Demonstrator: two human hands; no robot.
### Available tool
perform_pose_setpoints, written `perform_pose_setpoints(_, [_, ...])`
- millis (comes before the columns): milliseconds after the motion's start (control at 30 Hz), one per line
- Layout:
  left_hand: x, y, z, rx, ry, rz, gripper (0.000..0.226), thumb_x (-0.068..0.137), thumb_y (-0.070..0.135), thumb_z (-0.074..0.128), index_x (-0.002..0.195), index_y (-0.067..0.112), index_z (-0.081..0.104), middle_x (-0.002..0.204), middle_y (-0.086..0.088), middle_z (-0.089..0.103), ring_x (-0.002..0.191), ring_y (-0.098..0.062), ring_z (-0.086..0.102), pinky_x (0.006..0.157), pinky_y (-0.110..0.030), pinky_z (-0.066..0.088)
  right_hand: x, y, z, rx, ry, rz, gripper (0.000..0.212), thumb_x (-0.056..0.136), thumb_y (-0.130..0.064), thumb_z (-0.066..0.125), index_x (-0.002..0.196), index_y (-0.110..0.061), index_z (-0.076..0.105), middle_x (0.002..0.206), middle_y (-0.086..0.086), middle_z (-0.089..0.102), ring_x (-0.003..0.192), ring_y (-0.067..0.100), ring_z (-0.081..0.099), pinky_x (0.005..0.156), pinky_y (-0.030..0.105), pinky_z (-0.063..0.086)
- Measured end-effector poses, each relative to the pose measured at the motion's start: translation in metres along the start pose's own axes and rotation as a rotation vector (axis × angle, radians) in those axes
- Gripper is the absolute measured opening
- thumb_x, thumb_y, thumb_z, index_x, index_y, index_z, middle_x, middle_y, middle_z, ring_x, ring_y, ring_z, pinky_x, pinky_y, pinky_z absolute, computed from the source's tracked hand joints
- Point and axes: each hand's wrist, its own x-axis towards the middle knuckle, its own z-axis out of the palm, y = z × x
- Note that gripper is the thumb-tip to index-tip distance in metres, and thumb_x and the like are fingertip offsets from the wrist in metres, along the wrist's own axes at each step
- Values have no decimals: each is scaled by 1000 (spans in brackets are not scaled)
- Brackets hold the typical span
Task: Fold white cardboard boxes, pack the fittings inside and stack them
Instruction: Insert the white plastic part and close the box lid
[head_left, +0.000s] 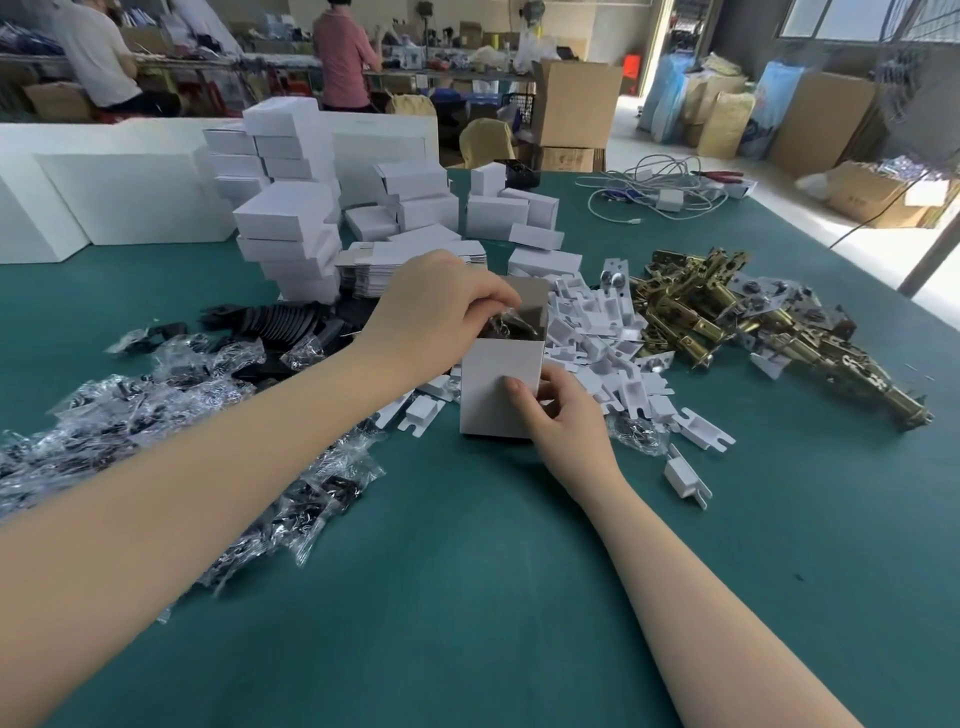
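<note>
Open box: your white cardboard box (500, 387) stands upright on the green desk (467, 597), near its middle, top flaps open.
Left grip: your left hand (441, 312) hangs over the box's mouth, fingers curled and pinching a clear plastic bag of dark fittings (506, 326) that sits partly inside the opening.
Right grip: your right hand (563, 421) clasps the box's lower right corner, thumb pressed flat on the front face, fingers wrapped round the side.
Bagged fittings: a loose heap of clear bagged parts (171, 415) spreads along the desk's left side.
White inserts: a pile of small white folded cardboard pieces (613, 353) lies just right of the box.
Brass latches: a heap of brass-coloured latch mechanisms (727, 317) lies toward the desk's right edge.
Finished stack: closed white boxes (291, 234) are stacked toward the far left of the desk, behind flat unfolded blanks (410, 265).
Far edge: a tangle of white cables (660, 192) rests near the far right corner.
</note>
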Motion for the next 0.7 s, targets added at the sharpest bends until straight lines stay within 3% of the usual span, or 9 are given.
perform_pose_setpoints(133, [-4, -2, 8, 120, -79, -73, 28, 97, 25, 51, 107, 41, 72, 101, 5, 66, 112, -19, 49, 99, -33, 32, 0, 0, 0, -3, 3, -6, 30, 90, -55, 59, 110, -33, 61, 91, -4, 66, 78, 5, 55, 61, 12, 40])
perform_pose_setpoints(233, [-11, -2, 14, 180, -79, -60, 32, 91, 18, 49, 103, 36, 73, 111, 7, 60, 115, -20, 45, 97, -32, 20, 0, 1, 1, -12, 8, -11, 35, 90, -55, 59, 115, -31, 60, 89, -5, 65, 75, 3, 56, 60, 14, 41])
perform_pose_setpoints(333, [-23, 2, 29, -132, 171, -190, 30, 84, 4, 55, 111, 16, 61, 117, -6, 51, 105, -24, 53, 91, -27, 36, -1, 0, 3, 26, 52, -44, 48, 90, -47, 64, 133, -37, 48, 93, -16, 60, 74, -3, 54, 65, 13, 40])
perform_pose_setpoints(400, [-32, 9, 42, -513, 260, -364, 33, 91, 3, 52, 117, 23, 47, 121, -3, 48, 104, -16, 55, 86, -15, 41, -4, -2, 3, 43, 84, -131, 63, 88, -45, 65, 142, -49, 33, 111, -24, 56, 85, -3, 55, 72, 10, 42])
perform_pose_setpoints(467, [-40, 15, 56, -728, 348, -452, 29, 97, 8, 51, 118, 25, 42, 114, 7, 53, 100, 1, 57, 84, -11, 42, -6, -3, 4, 24, 97, -213, 64, 87, -44, 63, 139, -59, 27, 123, -30, 52, 93, 0, 55, 78, 11, 43])
perform_pose_setpoints(600, [-59, 15, 79, -769, 514, -347, 21, 99, 11, 52, 120, 15, 48, 114, 14, 57, 104, 8, 58, 91, -11, 43, -7, -2, 4, 21, 122, -311, 62, 91, -36, 57, 141, -58, 29, 142, -20, 48, 124, -3, 48, 98, 21, 45])
perform_pose_setpoints(700, [-64, 7, 83, -712, 508, -292, 23, 98, 14, 52, 121, 20, 52, 117, 17, 58, 107, 7, 58, 94, -15, 45, -8, -4, 4, 5, 123, -357, 51, 94, -33, 54, 140, -48, 39, 138, -39, 41, 125, 2, 50, 98, 20, 44])
